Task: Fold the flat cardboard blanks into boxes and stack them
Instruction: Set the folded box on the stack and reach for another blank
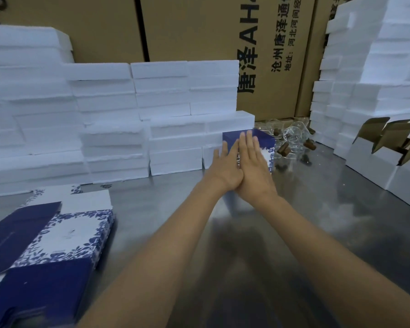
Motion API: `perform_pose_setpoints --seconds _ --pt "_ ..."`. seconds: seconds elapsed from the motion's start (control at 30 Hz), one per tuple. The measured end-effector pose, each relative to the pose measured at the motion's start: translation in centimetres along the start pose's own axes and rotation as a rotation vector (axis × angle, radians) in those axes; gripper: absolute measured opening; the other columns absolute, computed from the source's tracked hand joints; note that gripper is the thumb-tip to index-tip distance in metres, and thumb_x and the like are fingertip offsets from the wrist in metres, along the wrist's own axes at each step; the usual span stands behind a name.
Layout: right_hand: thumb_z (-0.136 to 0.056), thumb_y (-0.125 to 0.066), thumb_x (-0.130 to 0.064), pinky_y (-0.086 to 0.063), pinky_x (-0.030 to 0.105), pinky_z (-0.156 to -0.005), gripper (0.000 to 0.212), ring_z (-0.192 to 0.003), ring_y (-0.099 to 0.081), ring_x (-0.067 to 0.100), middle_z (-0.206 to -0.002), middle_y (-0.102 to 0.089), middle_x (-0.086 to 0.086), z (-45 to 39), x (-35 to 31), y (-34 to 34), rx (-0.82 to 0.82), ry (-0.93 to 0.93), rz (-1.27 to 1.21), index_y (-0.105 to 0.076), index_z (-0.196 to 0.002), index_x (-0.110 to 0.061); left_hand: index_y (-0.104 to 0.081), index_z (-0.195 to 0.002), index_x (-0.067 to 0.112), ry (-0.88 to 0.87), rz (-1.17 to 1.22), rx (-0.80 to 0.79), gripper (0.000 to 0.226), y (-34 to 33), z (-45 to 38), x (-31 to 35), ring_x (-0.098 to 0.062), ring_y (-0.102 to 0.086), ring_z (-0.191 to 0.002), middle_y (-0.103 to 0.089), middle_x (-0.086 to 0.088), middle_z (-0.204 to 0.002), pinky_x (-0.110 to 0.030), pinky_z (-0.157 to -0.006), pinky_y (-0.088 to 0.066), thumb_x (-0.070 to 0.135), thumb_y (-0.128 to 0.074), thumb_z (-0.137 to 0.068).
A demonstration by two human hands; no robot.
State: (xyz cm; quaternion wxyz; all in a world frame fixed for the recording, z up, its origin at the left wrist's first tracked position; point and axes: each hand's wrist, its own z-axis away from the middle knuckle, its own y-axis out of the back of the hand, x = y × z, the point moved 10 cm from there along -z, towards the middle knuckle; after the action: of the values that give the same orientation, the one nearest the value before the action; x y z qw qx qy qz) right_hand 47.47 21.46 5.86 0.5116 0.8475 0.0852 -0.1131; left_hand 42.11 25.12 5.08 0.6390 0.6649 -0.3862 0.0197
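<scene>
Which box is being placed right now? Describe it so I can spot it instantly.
Start at the wall of white foam blocks across the back of the steel table. At its right end, just before the glass bottles, stands the folded box, with both hands pressed flat on it. It is the only dark blue, floral-patterned thing among the plain white blocks.

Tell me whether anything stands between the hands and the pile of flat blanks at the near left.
Nothing visible does. Both hands rest flat on the folded box at the far middle; only bare metal table lies between them and the flat blanks.
</scene>
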Motion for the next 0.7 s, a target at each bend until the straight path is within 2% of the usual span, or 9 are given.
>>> perform_pose_setpoints --seconds 0.1,0.17,0.27,0.37,0.43,0.47,0.53,0.6,0.7 --pt "-0.098 -0.060 -0.025 -0.005 0.031 -0.126 0.095 -0.156 0.012 0.019 -0.168 0.020 0.005 2.8 -3.6 -1.1 -0.095 0.019 -0.197 0.010 -0.161 -0.014 -0.008 -0.161 0.021 0.031 0.112 0.075 0.071 1.9 5.0 -1.6 -0.023 0.004 -0.155 -0.006 -0.008 -0.168 -0.038 -0.126 -0.002 0.000 -0.033 -0.097" --pt "-0.098 -0.061 -0.024 -0.010 0.035 -0.126 0.092 -0.157 0.000 0.021 -0.170 0.008 0.007 4.8 -6.4 -1.7 -0.152 0.055 -0.267 0.005 -0.161 -0.012 -0.017 -0.159 0.017 0.062 0.115 0.116 0.067 3.4 8.6 -2.7 -0.023 -0.003 -0.155 -0.014 -0.009 -0.167 -0.036 -0.125 -0.006 -0.001 -0.033 -0.097" --pt "-0.096 -0.063 -0.023 -0.028 0.037 -0.120 0.085 -0.151 -0.030 0.024 -0.164 -0.030 0.009 7.6 -10.6 -2.6 -0.171 -0.004 -0.450 -0.011 -0.161 -0.011 -0.033 -0.154 0.015 0.156 0.135 0.178 0.057 5.8 13.6 -5.0 -0.024 -0.017 -0.152 -0.026 -0.009 -0.163 -0.039 -0.123 -0.018 0.003 -0.034 -0.098" --pt "-0.098 -0.059 -0.022 -0.043 0.039 -0.108 0.062 -0.133 -0.052 0.031 -0.142 -0.057 0.012 11.1 -14.2 -6.7 -0.384 -0.204 -0.594 -0.034 -0.152 -0.007 -0.044 -0.147 0.016 0.210 0.146 0.265 0.048 8.3 18.1 -6.6 -0.024 -0.036 -0.142 -0.043 -0.007 -0.154 -0.036 -0.116 -0.028 0.008 -0.041 -0.099" --pt "-0.102 -0.054 -0.010 -0.042 0.040 -0.110 0.041 -0.134 -0.052 0.034 -0.141 -0.057 0.019 13.8 -17.5 -9.6 -0.555 -0.240 -0.674 -0.048 -0.141 -0.001 -0.046 -0.145 0.019 0.247 0.099 0.306 0.049 9.4 21.0 -7.9 -0.024 -0.041 -0.139 -0.048 -0.005 -0.150 -0.037 -0.114 -0.031 0.010 -0.047 -0.098" --pt "-0.103 -0.051 -0.010 -0.038 0.038 -0.113 0.038 -0.136 -0.049 0.032 -0.144 -0.055 0.017 14.8 -19.2 -10.3 -0.595 -0.195 -0.634 -0.049 -0.140 -0.002 -0.047 -0.144 0.021 0.267 0.076 0.322 0.048 9.9 22.3 -8.7 -0.024 -0.043 -0.137 -0.050 -0.003 -0.149 -0.038 -0.113 -0.031 0.012 -0.049 -0.098" --pt "-0.102 -0.049 -0.023 -0.032 0.035 -0.116 0.040 -0.140 -0.043 0.027 -0.146 -0.053 0.009 16.1 -21.9 -10.3 -0.559 -0.088 -0.463 -0.049 -0.141 -0.013 -0.049 -0.142 0.023 0.303 0.090 0.341 0.043 10.6 24.5 -10.6 -0.023 -0.045 -0.135 -0.052 0.000 -0.146 -0.040 -0.113 -0.031 0.017 -0.049 -0.100" --pt "-0.097 -0.051 -0.035 -0.021 0.041 -0.121 0.053 -0.147 -0.031 0.027 -0.152 -0.046 0.004 17.4 -24.4 -10.1 -0.520 -0.011 -0.373 -0.042 -0.148 -0.023 -0.053 -0.138 0.023 0.325 0.138 0.394 0.036 11.8 26.3 -12.6 -0.023 -0.048 -0.131 -0.056 0.000 -0.141 -0.045 -0.113 -0.031 0.022 -0.048 -0.102" --pt "-0.093 -0.051 -0.044 -0.014 0.047 -0.123 0.060 -0.150 -0.023 0.026 -0.154 -0.040 0.004 18.5 -25.8 -10.5 -0.465 -0.039 -0.322 -0.039 -0.148 -0.023 -0.058 -0.132 0.021 0.387 0.092 0.515 0.032 13.7 28.4 -15.5 -0.025 -0.051 -0.129 -0.062 -0.002 -0.134 -0.050 -0.113 -0.030 0.022 -0.047 -0.102"
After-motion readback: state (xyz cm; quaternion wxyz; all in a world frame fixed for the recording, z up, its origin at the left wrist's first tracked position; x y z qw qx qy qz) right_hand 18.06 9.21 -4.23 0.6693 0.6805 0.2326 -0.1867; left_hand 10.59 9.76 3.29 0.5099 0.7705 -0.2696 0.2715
